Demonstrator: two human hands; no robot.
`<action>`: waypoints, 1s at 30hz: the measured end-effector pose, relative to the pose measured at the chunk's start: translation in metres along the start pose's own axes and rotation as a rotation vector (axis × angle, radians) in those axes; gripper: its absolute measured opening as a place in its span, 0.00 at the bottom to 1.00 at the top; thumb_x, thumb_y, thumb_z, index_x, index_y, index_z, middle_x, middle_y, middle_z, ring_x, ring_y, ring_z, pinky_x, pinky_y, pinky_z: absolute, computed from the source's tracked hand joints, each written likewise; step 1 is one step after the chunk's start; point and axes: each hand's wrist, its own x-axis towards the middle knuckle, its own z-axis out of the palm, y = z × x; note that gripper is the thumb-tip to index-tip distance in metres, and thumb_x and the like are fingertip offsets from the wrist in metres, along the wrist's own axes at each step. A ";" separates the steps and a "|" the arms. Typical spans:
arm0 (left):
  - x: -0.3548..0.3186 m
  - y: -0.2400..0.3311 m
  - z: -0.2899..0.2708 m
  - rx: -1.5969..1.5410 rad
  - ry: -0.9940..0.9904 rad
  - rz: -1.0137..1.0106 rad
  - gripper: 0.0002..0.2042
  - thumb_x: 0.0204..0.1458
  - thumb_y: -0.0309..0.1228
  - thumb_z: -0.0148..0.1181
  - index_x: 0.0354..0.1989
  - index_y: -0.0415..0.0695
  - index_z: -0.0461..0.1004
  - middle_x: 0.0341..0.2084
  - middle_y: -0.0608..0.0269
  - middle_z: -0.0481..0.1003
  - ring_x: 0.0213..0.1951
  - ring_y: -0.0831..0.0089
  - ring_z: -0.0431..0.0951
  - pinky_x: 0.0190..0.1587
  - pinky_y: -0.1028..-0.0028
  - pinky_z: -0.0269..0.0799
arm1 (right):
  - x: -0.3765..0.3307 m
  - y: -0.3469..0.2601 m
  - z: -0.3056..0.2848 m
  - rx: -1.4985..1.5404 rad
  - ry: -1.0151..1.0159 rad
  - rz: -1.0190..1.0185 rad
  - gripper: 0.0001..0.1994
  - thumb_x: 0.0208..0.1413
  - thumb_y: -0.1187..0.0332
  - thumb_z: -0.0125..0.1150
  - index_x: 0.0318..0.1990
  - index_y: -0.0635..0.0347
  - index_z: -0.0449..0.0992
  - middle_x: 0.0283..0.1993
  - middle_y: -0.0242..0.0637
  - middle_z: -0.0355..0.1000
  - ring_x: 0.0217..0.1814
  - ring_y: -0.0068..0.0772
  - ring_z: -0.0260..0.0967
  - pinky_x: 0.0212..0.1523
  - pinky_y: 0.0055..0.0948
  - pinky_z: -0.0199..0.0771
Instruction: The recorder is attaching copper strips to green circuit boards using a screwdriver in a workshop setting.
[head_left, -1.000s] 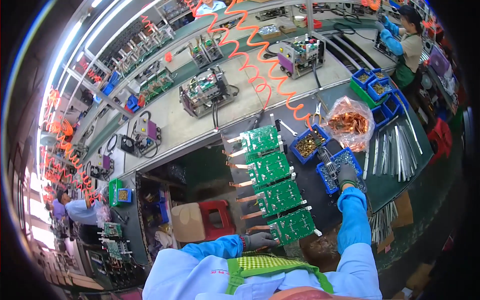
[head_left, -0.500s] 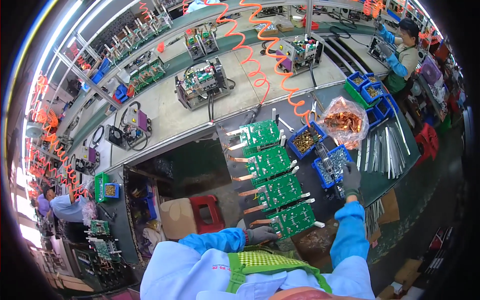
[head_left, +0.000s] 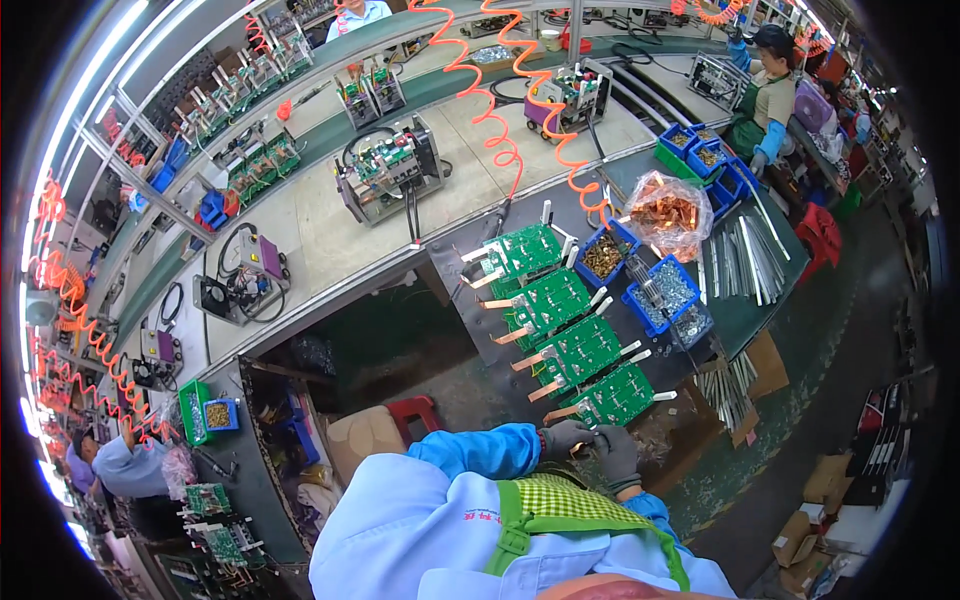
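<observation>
Both my gloved hands meet just off the near edge of the closest green circuit board [head_left: 615, 395]. My left hand [head_left: 566, 440] is closed, fingers bent inward, beside that board's copper strip [head_left: 562, 412]. My right hand [head_left: 618, 458] is closed too, its fingertips against the left hand's. Whatever they pinch between them is too small to make out. Farther off in the same row lie three more boards [head_left: 585, 352], each with copper strips on the left and pale metal tabs on the right.
Right of the boards are a blue bin of brass-coloured fasteners [head_left: 603, 255], a blue bin of silver fasteners [head_left: 668, 290] and a dark, elongated tool [head_left: 645, 283] lying across them. Beyond sit a clear bag of copper pieces [head_left: 668, 215] and metal strips [head_left: 745, 260]. A co-worker [head_left: 770, 95] stands far right.
My right hand has left the silver-fastener bin and come back toward my body to join the left. My left hand has come away from the nearest board's edge. The view has shifted.
</observation>
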 end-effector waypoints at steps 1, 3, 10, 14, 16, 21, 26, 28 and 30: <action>-0.005 0.000 0.003 -0.021 0.059 0.030 0.13 0.39 0.27 0.63 0.37 0.44 0.72 0.29 0.54 0.71 0.32 0.60 0.75 0.33 0.67 0.72 | -0.002 -0.005 0.002 -0.022 0.003 -0.015 0.07 0.50 0.69 0.57 0.38 0.57 0.74 0.36 0.44 0.70 0.38 0.49 0.69 0.38 0.41 0.70; -0.017 0.001 0.008 -0.075 0.076 -0.006 0.14 0.39 0.26 0.64 0.36 0.44 0.72 0.29 0.54 0.71 0.32 0.59 0.75 0.33 0.67 0.71 | -0.008 -0.013 0.007 -0.045 0.004 -0.028 0.08 0.50 0.69 0.57 0.38 0.57 0.74 0.36 0.44 0.70 0.38 0.49 0.69 0.38 0.41 0.70; -0.017 -0.002 0.011 -0.102 0.131 0.009 0.12 0.37 0.24 0.64 0.32 0.44 0.71 0.27 0.57 0.72 0.31 0.57 0.74 0.33 0.66 0.71 | 0.004 -0.017 0.004 -0.106 -0.038 -0.070 0.08 0.50 0.70 0.57 0.38 0.56 0.74 0.37 0.45 0.70 0.37 0.49 0.69 0.36 0.42 0.71; -0.011 0.001 0.007 -0.119 0.111 0.010 0.10 0.37 0.24 0.63 0.30 0.43 0.71 0.25 0.55 0.71 0.30 0.57 0.74 0.33 0.66 0.70 | 0.012 -0.009 0.002 -0.123 -0.099 -0.012 0.09 0.49 0.70 0.58 0.39 0.56 0.74 0.38 0.45 0.69 0.38 0.48 0.69 0.37 0.42 0.72; -0.009 0.008 0.004 -0.130 0.108 -0.003 0.09 0.37 0.24 0.63 0.29 0.43 0.71 0.25 0.54 0.71 0.30 0.56 0.74 0.33 0.66 0.70 | 0.012 -0.013 0.001 -0.128 -0.080 -0.020 0.09 0.49 0.70 0.58 0.38 0.56 0.74 0.38 0.45 0.69 0.39 0.48 0.69 0.37 0.42 0.72; -0.010 0.007 0.005 -0.394 0.251 -0.104 0.08 0.49 0.31 0.58 0.27 0.39 0.72 0.20 0.62 0.70 0.25 0.72 0.72 0.28 0.70 0.69 | 0.015 0.002 0.004 -0.031 -0.011 0.021 0.08 0.48 0.70 0.58 0.37 0.56 0.74 0.38 0.44 0.69 0.40 0.48 0.69 0.38 0.41 0.71; -0.001 0.008 0.006 -1.280 0.072 -0.780 0.08 0.47 0.32 0.59 0.33 0.43 0.72 0.25 0.59 0.71 0.28 0.69 0.73 0.30 0.71 0.69 | 0.017 -0.003 -0.006 -0.028 -0.065 -0.001 0.08 0.47 0.70 0.58 0.37 0.57 0.74 0.35 0.44 0.70 0.38 0.49 0.69 0.38 0.41 0.71; -0.004 0.004 0.001 -0.035 0.171 0.075 0.08 0.48 0.33 0.59 0.34 0.43 0.72 0.25 0.59 0.72 0.28 0.69 0.73 0.30 0.71 0.69 | 0.019 -0.005 -0.008 -0.058 -0.047 -0.038 0.08 0.47 0.70 0.58 0.37 0.57 0.75 0.36 0.45 0.71 0.37 0.49 0.70 0.39 0.41 0.71; -0.014 -0.017 0.029 -0.956 0.054 -0.467 0.25 0.38 0.33 0.68 0.48 0.44 0.68 0.30 0.53 0.71 0.33 0.56 0.73 0.34 0.62 0.70 | 0.021 -0.009 0.000 -0.051 -0.050 -0.071 0.09 0.47 0.70 0.58 0.38 0.57 0.75 0.36 0.45 0.71 0.38 0.49 0.70 0.39 0.41 0.71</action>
